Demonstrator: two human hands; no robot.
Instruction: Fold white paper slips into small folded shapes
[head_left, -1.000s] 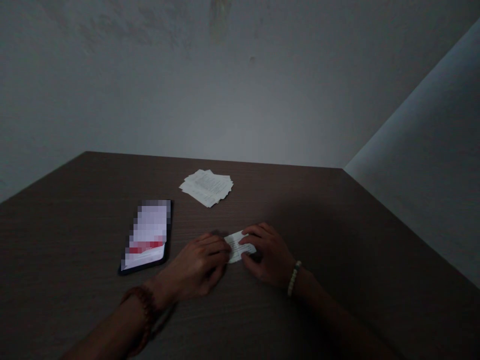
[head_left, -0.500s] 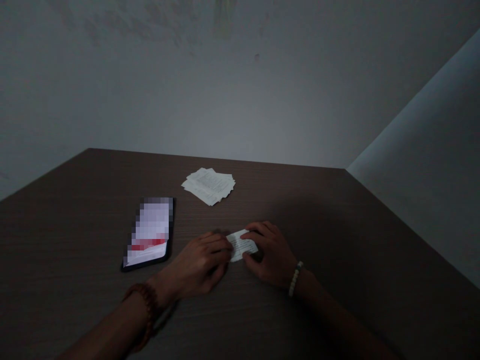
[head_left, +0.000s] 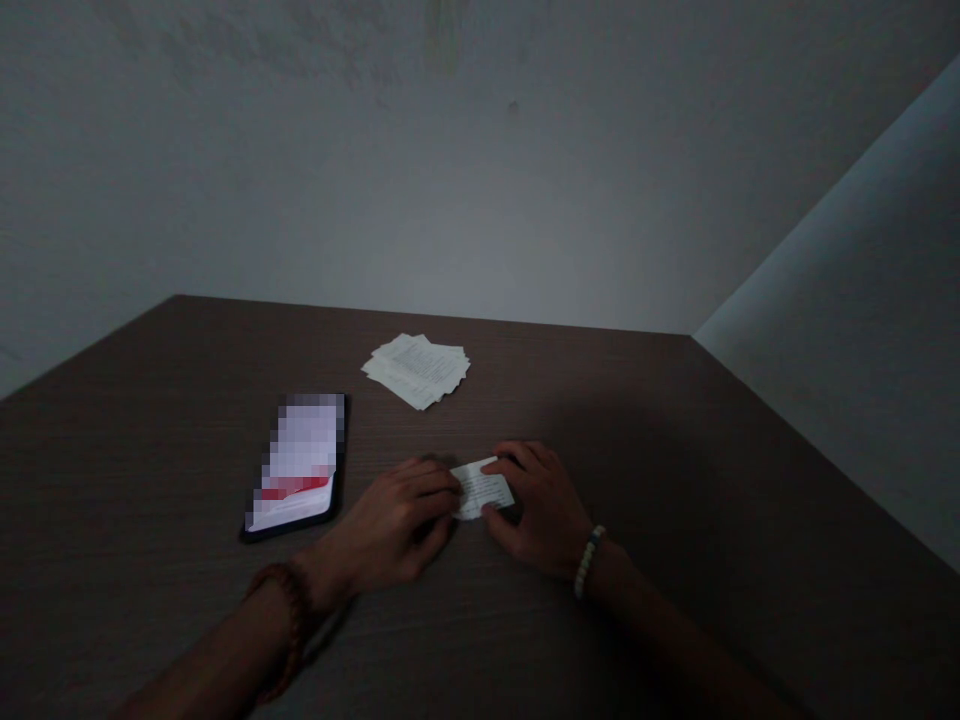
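A small white slip of paper (head_left: 480, 490) with lines of dark print lies on the brown table between my hands. My left hand (head_left: 405, 520) has its curled fingers on the slip's left edge, covering that end. From the right, my right hand (head_left: 536, 505) grips the slip's other side, with its fingers on the upper edge and its thumb at the lower corner. The print is too small to read. Beaded bracelets circle both wrists, reddish brown on the left and pale on the right.
A phone (head_left: 300, 465) with a lit, blurred screen lies left of my left hand. Farther back on the wood-grain table (head_left: 585, 370) rests a loose pile of printed paper slips (head_left: 418, 370). A grey wall (head_left: 450, 200) rises behind the table's far edge.
Almost nothing differs. My left hand has shifted very slightly left, baring a little more of the slip; my right hand keeps its place.
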